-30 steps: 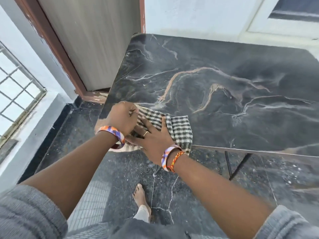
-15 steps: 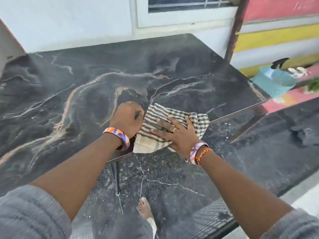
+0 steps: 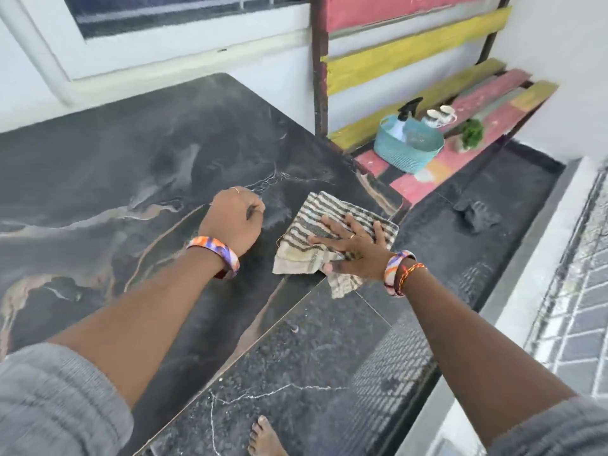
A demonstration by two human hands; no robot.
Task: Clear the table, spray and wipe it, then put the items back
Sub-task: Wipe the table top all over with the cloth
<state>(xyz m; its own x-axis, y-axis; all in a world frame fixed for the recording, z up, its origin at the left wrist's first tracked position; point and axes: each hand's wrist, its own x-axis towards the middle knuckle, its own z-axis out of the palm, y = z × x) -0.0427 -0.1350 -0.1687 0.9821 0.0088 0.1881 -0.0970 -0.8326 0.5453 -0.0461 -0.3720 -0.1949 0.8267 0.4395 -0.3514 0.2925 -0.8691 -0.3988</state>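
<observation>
Since the earlier frames the one folded checked cloth of cream and dark stripes (image 3: 332, 240) has slid along the near edge to the right-hand corner of the dark marble-patterned surface (image 3: 138, 179), and a bench with a basket has come into view beyond that corner. One corner of the cloth hangs off the near edge, just below the right hand's thumb. The right hand (image 3: 353, 250) lies flat on the cloth, its fingers (image 3: 332, 222) straight and spread wide, pressing the cloth down; one ring shows on it. The left hand (image 3: 235, 218) rests on the surface just left of the cloth, apart from it, its fingers curled under into a loose fist with nothing seen in them.

Each wrist wears one orange-and-purple bangle (image 3: 218, 255); the right wrist also carries one thin orange thread band (image 3: 409, 273). One bare foot (image 3: 265, 437) stands on the dark speckled floor (image 3: 296, 366) below.

Well beyond the right fingers stands one bench of pink and yellow painted planks (image 3: 460, 103). On it sit one teal woven basket (image 3: 406, 149) holding one spray bottle with a black trigger (image 3: 406, 115), two small white cups (image 3: 439, 115), blurred, and one small green plant (image 3: 470, 134). One white-framed window (image 3: 164, 34) lies behind the surface.
</observation>
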